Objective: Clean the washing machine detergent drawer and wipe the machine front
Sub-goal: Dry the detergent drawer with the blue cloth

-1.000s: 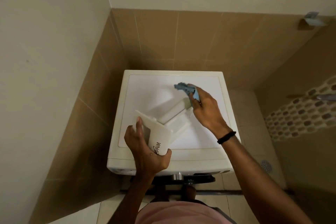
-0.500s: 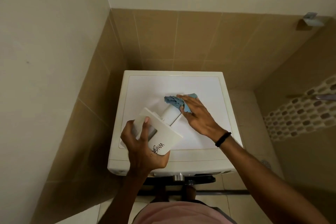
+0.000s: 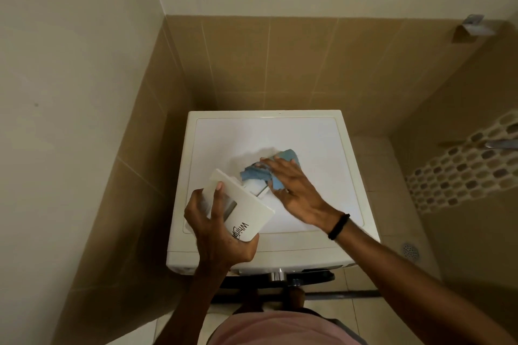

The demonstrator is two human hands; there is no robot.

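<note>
Detergent drawer is out of its slot and held in the air over the front half of the washing machine top, above the left corner nearest the person. Only the head view shows it.

The left hand grips the drawer by its white front panel. The thumb lies across the panel face beside the handle recess, and the fingers curl round the left edge and underneath. Held this way, the compartments point away from the person, toward the middle of the machine top, where the other hand can reach them.

The right hand lies over a blue cloth with its fingers fairly straight and spread. It presses the cloth down onto the compartment end of the drawer. The thumb is hidden, so I cannot tell whether it also pinches the cloth. A black wristband sits on that wrist.

Working over the flat top probably lets any drips or residue fall on a surface that is easy to wipe. It also leaves the left hand free to turn the drawer.

I judge the step in hand to be wiping the drawer. The machine front, below the near edge of the top, has yet to be wiped. A floor drain lies to the right of the machine.
</note>
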